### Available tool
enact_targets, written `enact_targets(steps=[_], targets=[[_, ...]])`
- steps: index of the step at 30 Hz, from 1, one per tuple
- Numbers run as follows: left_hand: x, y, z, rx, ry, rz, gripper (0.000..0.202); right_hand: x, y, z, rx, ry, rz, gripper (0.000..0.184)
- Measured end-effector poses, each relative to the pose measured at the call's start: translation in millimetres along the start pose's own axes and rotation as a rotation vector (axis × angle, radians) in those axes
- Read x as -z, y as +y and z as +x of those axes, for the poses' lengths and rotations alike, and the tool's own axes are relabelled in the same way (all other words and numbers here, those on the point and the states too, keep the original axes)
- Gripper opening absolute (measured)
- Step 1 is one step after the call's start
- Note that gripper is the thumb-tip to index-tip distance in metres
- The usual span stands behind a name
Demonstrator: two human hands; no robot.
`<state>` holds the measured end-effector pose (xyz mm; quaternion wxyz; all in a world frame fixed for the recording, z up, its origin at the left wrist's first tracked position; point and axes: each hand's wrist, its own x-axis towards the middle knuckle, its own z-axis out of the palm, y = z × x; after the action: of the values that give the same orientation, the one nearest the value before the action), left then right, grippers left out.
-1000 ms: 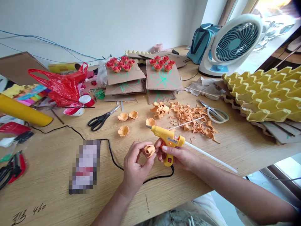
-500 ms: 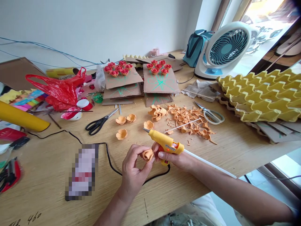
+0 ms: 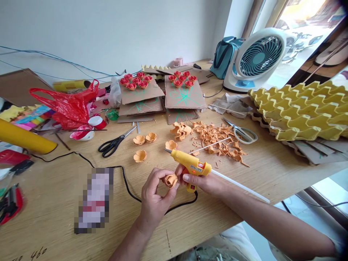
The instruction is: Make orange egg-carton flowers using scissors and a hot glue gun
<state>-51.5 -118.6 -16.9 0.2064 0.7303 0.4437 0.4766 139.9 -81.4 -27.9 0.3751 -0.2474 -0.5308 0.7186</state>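
Between the thumb and fingers of my left hand (image 3: 155,195) is a small orange paper flower (image 3: 171,181) with curled petals. My right hand (image 3: 199,181) is wrapped round the handle of a yellow hot glue gun (image 3: 190,162), its nozzle pointing left and a long white glue stick (image 3: 241,186) jutting from its back. Fingertips of the right hand reach the flower's right side. Just beyond the nozzle lies an open orange petal cup (image 3: 171,145). Three more such cups (image 3: 140,156) sit farther left on the table.
Orange scraps (image 3: 214,139) and grey-handled scissors (image 3: 241,132) lie at right, near yellow egg trays (image 3: 301,112). Black scissors (image 3: 115,142) rest left of the cups. Red flowers (image 3: 136,80) stand on stacked cardboard (image 3: 185,98) behind. A black cord (image 3: 126,185) runs across the table. A fan (image 3: 258,59) stands at back right.
Both hands keep nearly the same pose, with the flower and glue gun still held. The flower has turned slightly in the fingers. The whole view has shifted a little.
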Motion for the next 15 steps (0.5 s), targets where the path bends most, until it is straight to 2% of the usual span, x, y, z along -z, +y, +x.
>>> enact_targets(steps=[15], targets=[[-1.8, 1.4, -1.5, 0.012, 0.002, -0.012, 0.023, -2.9, 0.7, 4.9, 0.07, -0.022, 0.026, 0.036]])
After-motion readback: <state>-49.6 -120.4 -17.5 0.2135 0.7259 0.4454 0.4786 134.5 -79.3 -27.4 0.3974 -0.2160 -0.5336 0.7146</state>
